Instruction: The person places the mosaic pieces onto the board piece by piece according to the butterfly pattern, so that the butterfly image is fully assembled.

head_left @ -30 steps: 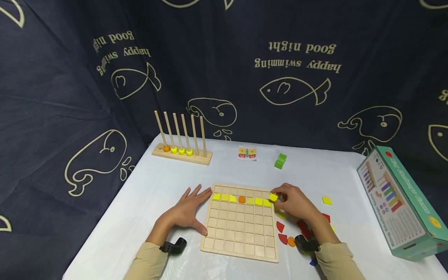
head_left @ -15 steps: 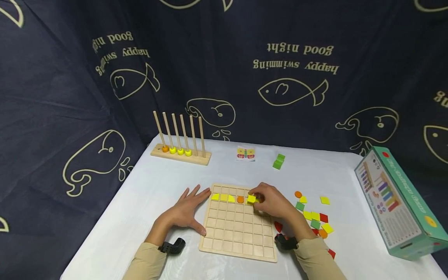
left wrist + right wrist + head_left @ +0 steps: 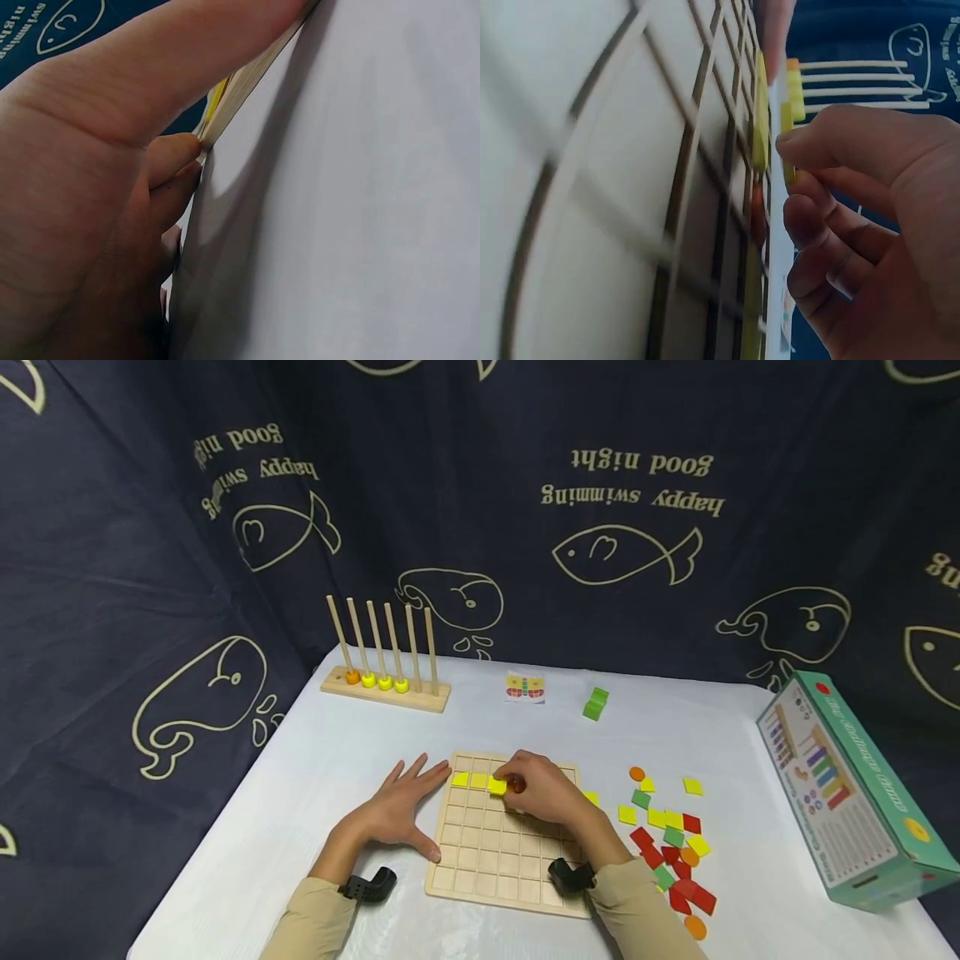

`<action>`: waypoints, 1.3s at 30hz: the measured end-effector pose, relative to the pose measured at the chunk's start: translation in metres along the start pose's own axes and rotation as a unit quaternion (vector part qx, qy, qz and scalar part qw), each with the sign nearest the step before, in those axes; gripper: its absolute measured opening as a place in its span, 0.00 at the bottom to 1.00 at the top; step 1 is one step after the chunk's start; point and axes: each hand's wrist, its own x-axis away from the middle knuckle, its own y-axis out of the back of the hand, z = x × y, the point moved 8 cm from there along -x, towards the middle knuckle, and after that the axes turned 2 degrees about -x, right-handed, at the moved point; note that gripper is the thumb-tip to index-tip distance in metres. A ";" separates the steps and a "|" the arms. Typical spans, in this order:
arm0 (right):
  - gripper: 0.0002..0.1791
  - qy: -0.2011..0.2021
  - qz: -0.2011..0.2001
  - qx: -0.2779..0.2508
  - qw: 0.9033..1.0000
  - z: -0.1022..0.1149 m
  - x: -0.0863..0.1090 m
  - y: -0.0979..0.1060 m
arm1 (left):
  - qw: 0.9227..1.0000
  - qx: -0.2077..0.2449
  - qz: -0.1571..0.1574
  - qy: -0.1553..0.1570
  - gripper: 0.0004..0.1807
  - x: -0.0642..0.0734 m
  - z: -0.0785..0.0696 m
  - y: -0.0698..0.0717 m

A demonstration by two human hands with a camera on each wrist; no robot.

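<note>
A wooden grid board (image 3: 480,864) lies flat on the white table. My left hand (image 3: 392,810) rests along its left edge, fingers spread, with the thumb and fingertips touching the rim. Above the second row, my right hand (image 3: 543,789) pinches a yellow square tile (image 3: 497,786) between thumb and index finger. In the right wrist view, this held tile (image 3: 788,142) is raised off the grid, apart from the row of pieces. Yellow pieces (image 3: 461,779) sit in the row's left cells. The right hand partly covers an orange disc (image 3: 517,785) and the cells beyond.
Loose red, yellow, green and orange pieces (image 3: 672,839) lie right of the board. Behind stand a peg rack (image 3: 386,693) with beads, a butterfly picture card (image 3: 525,687) and green blocks (image 3: 596,703). A teal toy box (image 3: 855,793) stands at the right edge.
My right hand has moved left over the board with the yellow square tile, from the board's right edge to above the row's left part. The left hand has stayed in place.
</note>
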 end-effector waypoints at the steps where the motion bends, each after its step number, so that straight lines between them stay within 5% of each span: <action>1: 0.16 -0.001 -0.002 0.002 1.000 0.002 -0.002 -0.002 | 1.000 -0.003 0.000 -0.001 0.74 0.000 0.000 0.000; 21: 0.17 -0.014 0.006 0.026 1.000 0.033 -0.029 -0.044 | 1.000 0.003 0.008 -0.009 0.73 0.001 0.000 0.001; 39: 0.13 0.004 0.007 0.019 1.000 0.032 -0.020 -0.034 | 1.000 -0.004 0.012 0.000 0.74 0.000 0.003 -0.001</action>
